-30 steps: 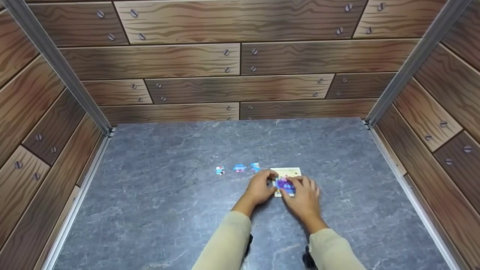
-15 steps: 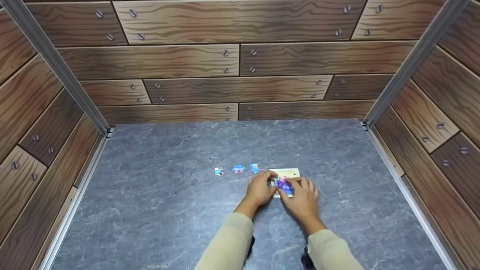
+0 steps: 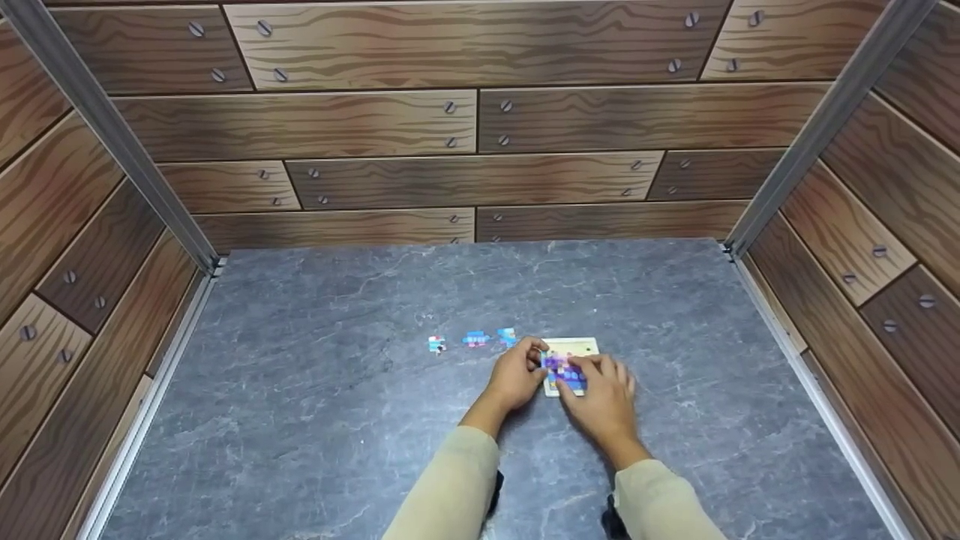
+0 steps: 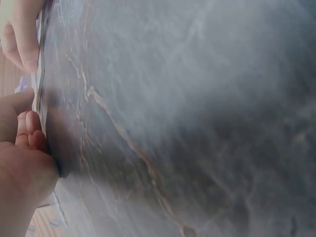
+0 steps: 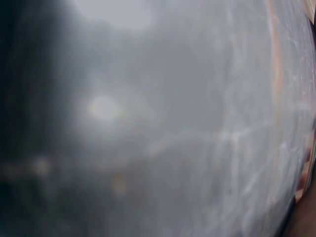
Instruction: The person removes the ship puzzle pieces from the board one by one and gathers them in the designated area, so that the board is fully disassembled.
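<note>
A small pale-framed jigsaw puzzle board (image 3: 570,346) lies on the table in the head view, with blue, purple and pink pieces in its lower part. At its left edge my left hand (image 3: 514,375) pinches a blue-purple puzzle piece (image 3: 548,361) between thumb and fingers. From the right, my right hand (image 3: 606,394) rests on the board, thumb and fingertips touching the pieces and covering some of them. The left wrist view shows the left hand (image 4: 22,163) with curled fingers beside the board's edge. Mostly bare table fills the right wrist view.
Left of the board lie loose puzzle pieces: one nearest it (image 3: 507,337), a blue one (image 3: 475,339) in the middle and another (image 3: 436,344) farthest left. The grey marbled table (image 3: 315,390) is bounded by wood-patterned walls (image 3: 375,176) and metal corner posts.
My left hand has shifted slightly left with the blue-purple puzzle piece, which now reaches the board's left edge. The right hand stays almost in place; the loose pieces lie as before.
</note>
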`<state>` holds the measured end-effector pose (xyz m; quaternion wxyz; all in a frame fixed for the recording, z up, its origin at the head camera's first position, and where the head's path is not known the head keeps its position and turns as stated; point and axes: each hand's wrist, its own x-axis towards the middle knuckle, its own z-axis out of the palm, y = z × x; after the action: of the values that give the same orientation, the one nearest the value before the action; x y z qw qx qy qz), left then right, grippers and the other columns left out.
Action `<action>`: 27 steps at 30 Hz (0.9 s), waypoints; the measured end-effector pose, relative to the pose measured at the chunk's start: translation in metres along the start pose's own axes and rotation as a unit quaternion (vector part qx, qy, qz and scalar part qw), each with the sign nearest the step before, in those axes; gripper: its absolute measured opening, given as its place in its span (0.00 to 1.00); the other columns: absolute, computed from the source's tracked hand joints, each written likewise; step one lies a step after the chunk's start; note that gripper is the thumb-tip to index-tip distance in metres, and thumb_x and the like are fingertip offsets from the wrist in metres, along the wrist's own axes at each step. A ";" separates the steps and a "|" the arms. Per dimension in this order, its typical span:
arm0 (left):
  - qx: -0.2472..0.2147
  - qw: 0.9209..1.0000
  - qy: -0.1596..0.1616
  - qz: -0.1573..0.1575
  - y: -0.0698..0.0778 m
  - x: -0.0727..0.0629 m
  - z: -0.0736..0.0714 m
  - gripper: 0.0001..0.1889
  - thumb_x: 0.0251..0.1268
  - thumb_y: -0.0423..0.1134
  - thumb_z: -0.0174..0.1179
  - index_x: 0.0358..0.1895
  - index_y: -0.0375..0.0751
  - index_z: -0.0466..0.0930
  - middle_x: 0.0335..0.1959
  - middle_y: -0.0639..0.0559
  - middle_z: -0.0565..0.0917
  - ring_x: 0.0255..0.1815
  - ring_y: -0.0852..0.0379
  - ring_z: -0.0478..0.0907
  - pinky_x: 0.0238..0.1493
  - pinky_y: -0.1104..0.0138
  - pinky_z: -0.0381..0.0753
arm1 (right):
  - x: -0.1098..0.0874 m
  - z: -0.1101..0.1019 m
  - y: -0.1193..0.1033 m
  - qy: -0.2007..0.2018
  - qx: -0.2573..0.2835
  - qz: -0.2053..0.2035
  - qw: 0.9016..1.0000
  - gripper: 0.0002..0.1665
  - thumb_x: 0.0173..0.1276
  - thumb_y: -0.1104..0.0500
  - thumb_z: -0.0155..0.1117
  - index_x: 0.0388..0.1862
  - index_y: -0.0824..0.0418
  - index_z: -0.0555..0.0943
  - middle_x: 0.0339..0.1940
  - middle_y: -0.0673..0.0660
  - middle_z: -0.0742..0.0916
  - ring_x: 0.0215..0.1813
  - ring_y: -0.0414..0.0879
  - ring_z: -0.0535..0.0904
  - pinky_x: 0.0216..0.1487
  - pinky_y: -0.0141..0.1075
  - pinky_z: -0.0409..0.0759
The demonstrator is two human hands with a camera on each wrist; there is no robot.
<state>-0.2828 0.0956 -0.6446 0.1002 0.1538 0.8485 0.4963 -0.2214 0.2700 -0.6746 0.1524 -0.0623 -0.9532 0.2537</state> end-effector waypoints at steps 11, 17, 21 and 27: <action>-0.100 0.995 -0.023 -0.007 -0.009 0.002 -0.010 0.16 0.69 0.30 0.72 0.57 0.44 0.83 0.47 0.50 0.85 0.42 0.65 0.76 0.47 0.74 0.77 | 0.001 0.000 -0.001 -0.008 -0.009 0.006 1.000 0.29 0.68 0.42 0.78 0.64 0.50 0.87 0.60 0.58 0.83 0.67 0.61 0.74 0.75 0.63 0.64; -0.180 0.984 -0.004 -0.007 -0.016 -0.002 -0.020 0.19 0.66 0.25 0.70 0.59 0.39 0.84 0.47 0.45 0.86 0.40 0.62 0.76 0.42 0.76 0.77 | 0.002 0.001 -0.001 -0.011 -0.015 0.011 1.000 0.29 0.68 0.42 0.78 0.64 0.50 0.87 0.61 0.59 0.82 0.67 0.62 0.74 0.75 0.63 0.63; -0.152 0.988 -0.011 0.010 -0.023 -0.010 -0.033 0.20 0.67 0.27 0.70 0.62 0.41 0.84 0.51 0.44 0.88 0.43 0.62 0.79 0.43 0.75 0.80 | 0.001 0.001 0.000 -0.009 -0.014 0.013 1.000 0.29 0.67 0.41 0.78 0.64 0.49 0.87 0.61 0.58 0.83 0.66 0.61 0.74 0.74 0.63 0.64; -0.067 0.996 -0.003 0.050 -0.045 -0.037 -0.064 0.20 0.67 0.29 0.70 0.62 0.41 0.84 0.45 0.44 0.88 0.40 0.64 0.78 0.43 0.72 0.82 | 0.002 0.002 0.000 -0.007 -0.005 0.007 1.000 0.29 0.67 0.41 0.79 0.64 0.48 0.87 0.60 0.58 0.83 0.66 0.61 0.74 0.75 0.64 0.64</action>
<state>-0.2762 0.0099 -0.6520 0.0878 0.1904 0.8042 0.5562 -0.2235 0.2695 -0.6756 0.1439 -0.0684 -0.9550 0.2501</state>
